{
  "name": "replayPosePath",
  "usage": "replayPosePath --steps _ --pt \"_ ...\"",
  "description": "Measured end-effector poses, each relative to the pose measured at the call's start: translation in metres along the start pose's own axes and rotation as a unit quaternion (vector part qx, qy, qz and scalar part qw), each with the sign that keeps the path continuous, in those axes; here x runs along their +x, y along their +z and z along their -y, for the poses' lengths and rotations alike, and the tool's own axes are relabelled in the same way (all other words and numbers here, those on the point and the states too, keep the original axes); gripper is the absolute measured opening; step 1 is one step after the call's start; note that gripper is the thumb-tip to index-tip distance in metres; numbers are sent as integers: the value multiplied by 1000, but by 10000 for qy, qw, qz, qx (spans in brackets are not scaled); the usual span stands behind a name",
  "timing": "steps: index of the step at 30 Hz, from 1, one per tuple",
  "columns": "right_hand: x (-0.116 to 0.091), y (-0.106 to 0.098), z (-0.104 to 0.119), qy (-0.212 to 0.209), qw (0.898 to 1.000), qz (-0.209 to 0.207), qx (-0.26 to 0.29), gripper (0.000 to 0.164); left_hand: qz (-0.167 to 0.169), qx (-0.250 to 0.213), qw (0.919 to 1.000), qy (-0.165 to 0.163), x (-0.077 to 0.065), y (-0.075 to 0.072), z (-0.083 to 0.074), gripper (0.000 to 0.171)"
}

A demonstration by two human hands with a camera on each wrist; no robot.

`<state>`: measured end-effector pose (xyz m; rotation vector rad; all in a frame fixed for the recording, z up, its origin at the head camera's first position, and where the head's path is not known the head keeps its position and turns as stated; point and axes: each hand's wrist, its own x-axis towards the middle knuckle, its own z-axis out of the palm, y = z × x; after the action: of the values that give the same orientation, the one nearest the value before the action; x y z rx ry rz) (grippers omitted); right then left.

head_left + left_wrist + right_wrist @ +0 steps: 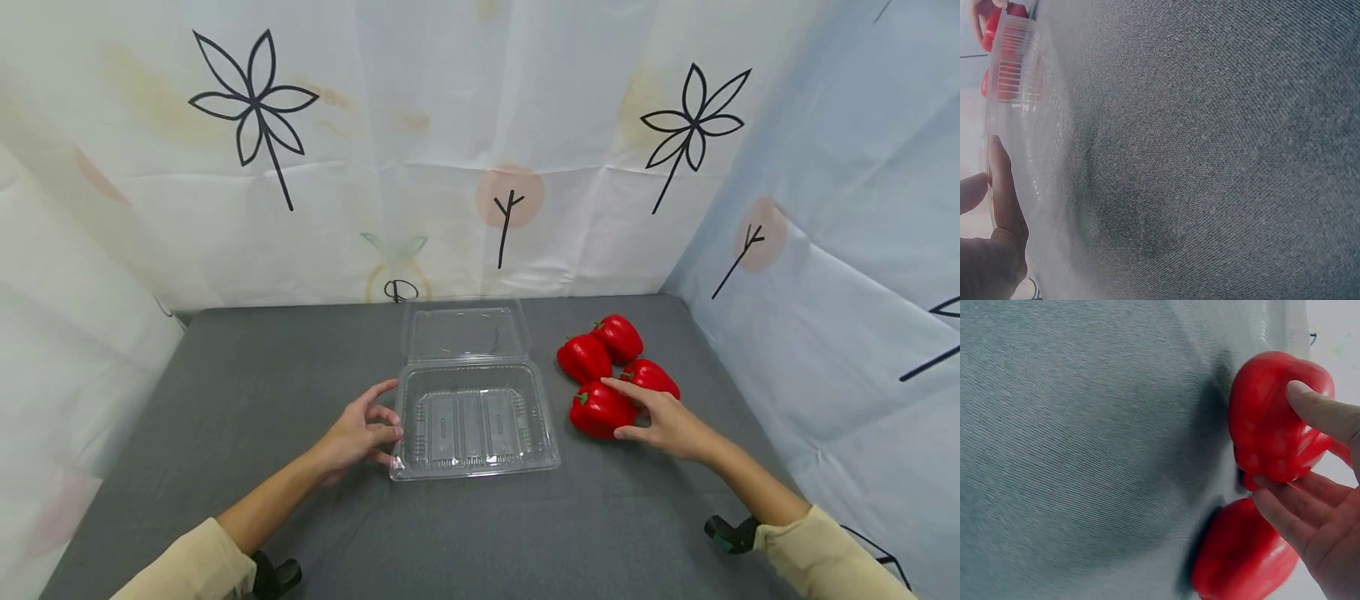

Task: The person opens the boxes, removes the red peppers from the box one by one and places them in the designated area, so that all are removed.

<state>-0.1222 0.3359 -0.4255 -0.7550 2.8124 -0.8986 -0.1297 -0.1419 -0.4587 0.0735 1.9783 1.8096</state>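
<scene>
A clear plastic clamshell container point(474, 425) lies with its lid point(468, 329) folded back behind it. My left hand point(363, 429) holds the container's left rim between thumb and fingers; in the left wrist view, the thumb point(972, 192) and one finger point(1007, 187) sit on either side of the rim. On the right, my right hand point(667, 421) grips the nearest red bell pepper point(600, 410). In the right wrist view its thumb lies across this pepper point(1266, 419) and its fingertips reach round the lower side. Another red pepper point(1241, 553) lies just below those fingers.
Other red bell peppers point(583, 358) sit close together behind and beside the gripped one, right of the container. A grey cloth point(300, 375) covers the table. White printed curtains point(420, 150) rise along the back and both sides.
</scene>
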Motion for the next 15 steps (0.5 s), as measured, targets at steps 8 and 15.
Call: replayPosePath --steps 8,15 --pt "-4 15 -14 -15 9994 -237 253 75 -30 14 10000 -62 0 0 0 80" --pt "-4 14 -17 2 9992 -155 375 78 -34 -31 10000 34 1 2 1 81"
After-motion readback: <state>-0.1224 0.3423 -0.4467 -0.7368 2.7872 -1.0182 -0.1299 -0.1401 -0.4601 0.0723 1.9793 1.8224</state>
